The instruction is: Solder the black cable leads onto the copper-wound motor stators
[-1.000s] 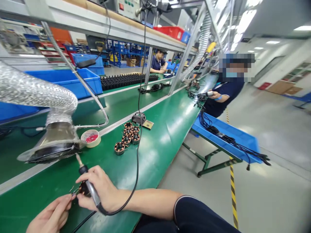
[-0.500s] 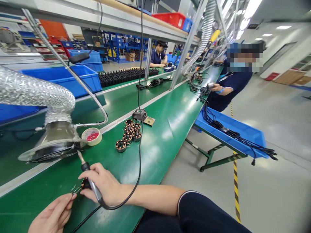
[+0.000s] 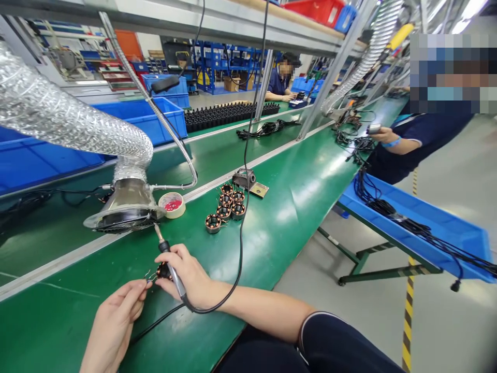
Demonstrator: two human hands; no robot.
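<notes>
My right hand (image 3: 185, 275) grips a black-handled soldering iron (image 3: 170, 265), with its metal tip pointing up and away toward the fume hood. A small copper-wound coil (image 3: 163, 270) sits against my right fingers, partly hidden by them. My left hand (image 3: 115, 318) pinches a thin wire lead (image 3: 148, 276) that runs toward this coil. Several more copper-wound coils (image 3: 227, 203) stand in a cluster on the green bench (image 3: 272, 243), beyond my hands. The iron's black cord (image 3: 240, 243) loops from my right hand up across the bench.
A fume extractor hood (image 3: 128, 204) on a silver duct hangs just beyond the iron tip, next to a tape roll (image 3: 171, 204). A soldering iron stand (image 3: 244, 178) is behind the coils. A co-worker (image 3: 423, 140) works on the right, above a blue tray (image 3: 411, 223) of black cables.
The whole view has swung, so the bench items sit further right. My hands keep the same hold on the iron and wire, and the co-worker's hand has risen slightly.
</notes>
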